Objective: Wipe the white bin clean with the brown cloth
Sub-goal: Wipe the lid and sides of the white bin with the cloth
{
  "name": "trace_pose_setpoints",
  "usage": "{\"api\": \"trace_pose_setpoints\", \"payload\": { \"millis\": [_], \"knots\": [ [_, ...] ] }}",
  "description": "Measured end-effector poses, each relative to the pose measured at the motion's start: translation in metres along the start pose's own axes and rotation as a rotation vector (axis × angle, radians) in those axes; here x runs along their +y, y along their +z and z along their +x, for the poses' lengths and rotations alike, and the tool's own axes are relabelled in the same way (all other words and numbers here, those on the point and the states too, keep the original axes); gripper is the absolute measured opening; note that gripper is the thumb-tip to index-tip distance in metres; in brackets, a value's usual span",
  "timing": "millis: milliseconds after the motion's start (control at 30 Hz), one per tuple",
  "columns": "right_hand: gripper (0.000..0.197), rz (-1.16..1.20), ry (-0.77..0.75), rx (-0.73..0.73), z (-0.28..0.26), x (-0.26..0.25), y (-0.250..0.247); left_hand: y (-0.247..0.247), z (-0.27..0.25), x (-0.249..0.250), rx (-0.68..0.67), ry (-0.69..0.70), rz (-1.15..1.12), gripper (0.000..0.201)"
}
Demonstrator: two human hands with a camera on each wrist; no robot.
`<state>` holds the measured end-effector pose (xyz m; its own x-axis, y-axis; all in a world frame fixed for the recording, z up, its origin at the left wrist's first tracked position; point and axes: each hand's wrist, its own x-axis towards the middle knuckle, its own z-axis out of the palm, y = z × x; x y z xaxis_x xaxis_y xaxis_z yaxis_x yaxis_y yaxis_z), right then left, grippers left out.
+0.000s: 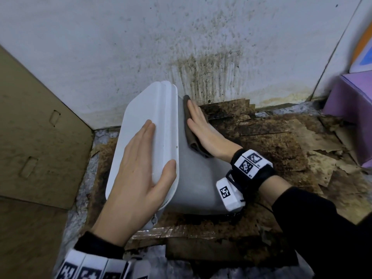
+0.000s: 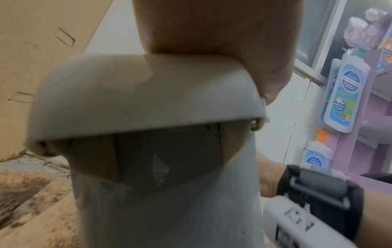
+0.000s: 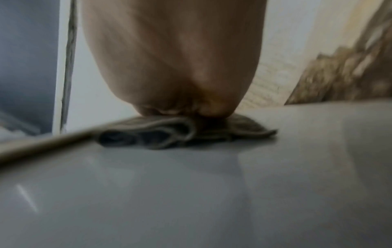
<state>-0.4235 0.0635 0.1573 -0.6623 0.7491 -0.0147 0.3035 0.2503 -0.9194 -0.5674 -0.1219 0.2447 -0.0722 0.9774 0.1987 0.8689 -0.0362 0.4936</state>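
Note:
The white bin [image 1: 193,178] stands against the stained wall, its lid [image 1: 145,121] closed. My left hand [image 1: 141,164] lies flat on the lid with straight fingers and the thumb over the lid's right edge. My right hand [image 1: 201,125] presses the folded brown cloth [image 1: 191,135] flat against the bin's right side wall, fingers straight. In the right wrist view the cloth [image 3: 182,132] is bunched under my palm [image 3: 176,58] on the grey-white bin wall [image 3: 191,193]. The left wrist view shows the lid's edge [image 2: 137,100] and the bin's front [image 2: 169,201] below my palm [image 2: 212,26].
Soiled brown cardboard sheets [image 1: 271,141] cover the floor around the bin. A large cardboard panel [image 1: 36,121] leans at the left. A purple stand [image 1: 350,101] sits at the right, with bottles [image 2: 345,94] on it. The dirty white wall [image 1: 181,37] is close behind.

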Motion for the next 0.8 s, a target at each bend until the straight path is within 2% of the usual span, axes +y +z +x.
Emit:
{"api": "trace_pose_setpoints", "payload": {
  "millis": [67,200,333,467,600,800],
  "knots": [
    [0.059,-0.017,0.07,-0.001,-0.005,0.029,-0.004,0.0,0.001,-0.001,0.002,0.002,0.004,0.076],
    [0.059,0.056,0.31,0.039,-0.026,0.089,-0.008,0.0,0.001,0.001,0.0,-0.002,-0.004,0.076],
    [0.058,0.134,0.419,0.089,-0.036,0.11,-0.004,0.0,0.002,0.005,-0.003,0.004,0.001,0.077],
    [0.056,0.144,0.46,0.113,-0.035,0.104,0.0,0.0,0.002,0.005,-0.009,-0.003,-0.008,0.077],
    [0.057,0.159,0.461,0.205,-0.04,0.106,0.009,0.0,0.001,0.005,0.001,-0.008,-0.011,0.076],
    [0.056,0.13,0.424,0.297,-0.075,0.107,0.031,0.004,0.004,0.008,0.007,0.017,0.02,0.078]
  ]
}}
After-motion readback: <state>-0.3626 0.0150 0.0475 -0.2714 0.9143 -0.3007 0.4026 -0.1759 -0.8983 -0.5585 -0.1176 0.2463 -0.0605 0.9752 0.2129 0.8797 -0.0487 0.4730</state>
